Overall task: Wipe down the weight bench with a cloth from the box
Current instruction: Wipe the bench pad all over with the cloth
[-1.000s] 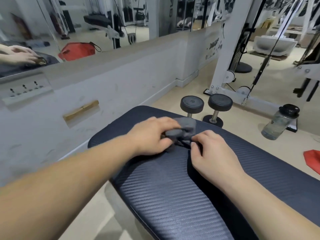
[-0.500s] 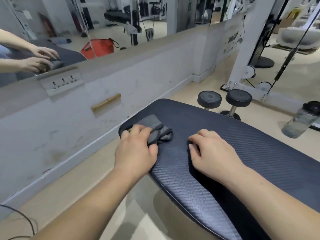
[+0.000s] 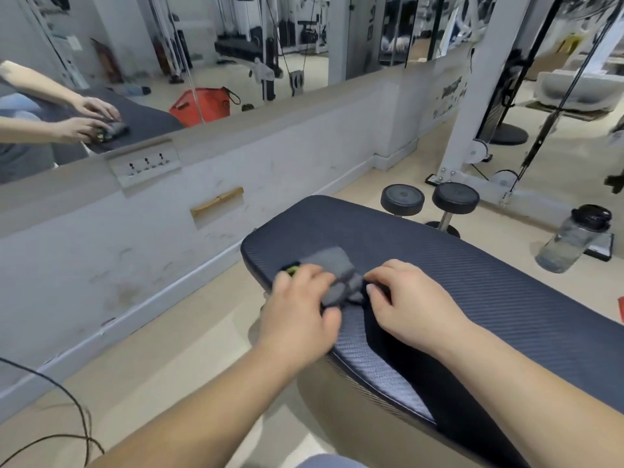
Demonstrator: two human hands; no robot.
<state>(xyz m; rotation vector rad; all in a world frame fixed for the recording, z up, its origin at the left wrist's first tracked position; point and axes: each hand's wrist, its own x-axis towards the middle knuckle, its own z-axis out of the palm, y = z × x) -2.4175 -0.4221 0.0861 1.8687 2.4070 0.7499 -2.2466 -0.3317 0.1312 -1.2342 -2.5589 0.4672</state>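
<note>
Dragging the grey cloth [image 3: 337, 276] back across with the left hand [image 3: 299, 309]. Half a sec ago out by the rounded end, now right up against the right hand [image 3: 407, 304], no budge from that one. Big dark ribbed worktop [image 3: 489, 298] under it all. Two dumbbells [image 3: 402, 199] standing on end on the floor just past it, clear water bottle [image 3: 570, 241] further right. Left hand clamped over the cloth, fingers curled on top, bit blurry. Right hand's fingers bent, tips down by the cloth's edge, can't tell if pinching it.
</note>
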